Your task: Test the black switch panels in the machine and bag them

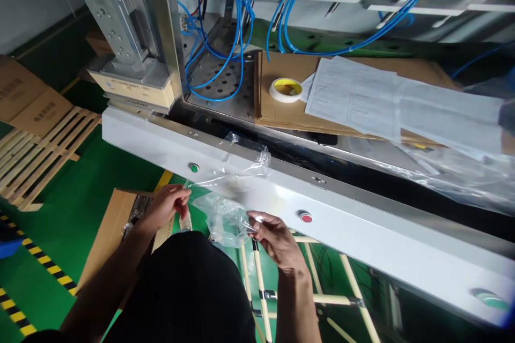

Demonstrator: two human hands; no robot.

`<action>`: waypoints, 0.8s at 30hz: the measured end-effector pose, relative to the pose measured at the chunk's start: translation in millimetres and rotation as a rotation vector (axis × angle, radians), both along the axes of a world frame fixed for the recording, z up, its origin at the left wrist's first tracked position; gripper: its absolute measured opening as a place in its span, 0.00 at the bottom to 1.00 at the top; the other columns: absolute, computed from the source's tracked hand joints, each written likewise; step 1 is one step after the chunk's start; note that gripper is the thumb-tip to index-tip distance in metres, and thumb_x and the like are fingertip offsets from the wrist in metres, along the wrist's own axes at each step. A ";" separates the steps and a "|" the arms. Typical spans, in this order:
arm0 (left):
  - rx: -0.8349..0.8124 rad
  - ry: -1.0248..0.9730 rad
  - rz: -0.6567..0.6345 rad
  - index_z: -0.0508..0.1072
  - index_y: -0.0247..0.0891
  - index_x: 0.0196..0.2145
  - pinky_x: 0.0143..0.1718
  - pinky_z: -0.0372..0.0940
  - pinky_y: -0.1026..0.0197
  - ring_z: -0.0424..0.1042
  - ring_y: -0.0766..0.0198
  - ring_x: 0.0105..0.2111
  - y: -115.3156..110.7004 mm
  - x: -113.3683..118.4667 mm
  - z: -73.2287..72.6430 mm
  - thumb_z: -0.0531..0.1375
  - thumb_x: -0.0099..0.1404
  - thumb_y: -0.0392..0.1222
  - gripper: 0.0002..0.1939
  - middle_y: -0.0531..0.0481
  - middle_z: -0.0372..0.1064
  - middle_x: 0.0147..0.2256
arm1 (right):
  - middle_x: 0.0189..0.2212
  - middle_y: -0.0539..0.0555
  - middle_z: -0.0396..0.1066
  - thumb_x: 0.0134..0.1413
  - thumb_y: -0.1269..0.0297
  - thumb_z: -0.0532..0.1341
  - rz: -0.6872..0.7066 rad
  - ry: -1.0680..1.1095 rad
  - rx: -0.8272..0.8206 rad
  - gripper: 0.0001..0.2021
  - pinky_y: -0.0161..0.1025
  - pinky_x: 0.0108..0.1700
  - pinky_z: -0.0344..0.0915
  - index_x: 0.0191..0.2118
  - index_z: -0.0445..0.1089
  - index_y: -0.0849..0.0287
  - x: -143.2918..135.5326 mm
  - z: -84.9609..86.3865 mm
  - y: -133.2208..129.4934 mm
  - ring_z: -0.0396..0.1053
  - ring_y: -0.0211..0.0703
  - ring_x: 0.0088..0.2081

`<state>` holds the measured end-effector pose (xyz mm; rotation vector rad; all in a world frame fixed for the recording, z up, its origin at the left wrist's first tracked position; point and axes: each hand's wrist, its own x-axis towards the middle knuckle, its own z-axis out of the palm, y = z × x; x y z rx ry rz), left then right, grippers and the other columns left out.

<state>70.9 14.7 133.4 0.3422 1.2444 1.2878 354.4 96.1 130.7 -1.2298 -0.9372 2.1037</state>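
Note:
A clear plastic bag (227, 220) hangs between my two hands, in front of a long white machine panel (257, 193). My left hand (171, 204) pinches the bag's upper left edge, just below a green button (195, 168). With thumb and fingertips, my right hand (273, 236) grips the bag's right side, to the left of a red button (306, 217). Part of the clear film lies over the panel's top edge. Whether anything small is inside the bag, I cannot tell.
Behind the panel, a tape roll (285, 89) and paper sheets (354, 96) lie on flat cardboard (277, 112). Blue hoses (241, 48) loop above. Below stand a pipe frame (261, 278) and an open cardboard box (107, 236). A wooden pallet (48, 155) is at left.

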 end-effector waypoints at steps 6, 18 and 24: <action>0.029 -0.004 0.066 0.65 0.38 0.23 0.17 0.64 0.67 0.68 0.70 0.16 -3.8 -37.5 -2.0 0.75 0.54 0.46 0.21 0.60 0.61 0.21 | 0.27 0.48 0.75 0.31 0.51 0.84 -0.082 0.019 0.069 0.24 0.40 0.37 0.74 0.38 0.85 0.52 14.4 -11.0 8.9 0.71 0.38 0.29; 0.063 -0.148 0.173 0.65 0.40 0.30 0.24 0.71 0.65 0.76 0.65 0.24 -10.0 8.6 -19.4 0.77 0.52 0.46 0.24 0.59 0.68 0.25 | 0.37 0.56 0.80 0.38 0.37 0.78 -0.282 -0.049 -0.177 0.31 0.44 0.39 0.78 0.41 0.77 0.55 -69.8 -53.0 -43.9 0.79 0.49 0.37; 0.010 0.016 0.137 0.62 0.39 0.23 0.23 0.67 0.66 0.69 0.70 0.20 -16.4 19.1 -17.6 0.80 0.47 0.48 0.28 0.59 0.66 0.21 | 0.20 0.43 0.65 0.45 0.38 0.75 -0.327 -0.225 0.138 0.27 0.32 0.20 0.57 0.37 0.73 0.56 -56.4 -27.2 -27.7 0.61 0.34 0.20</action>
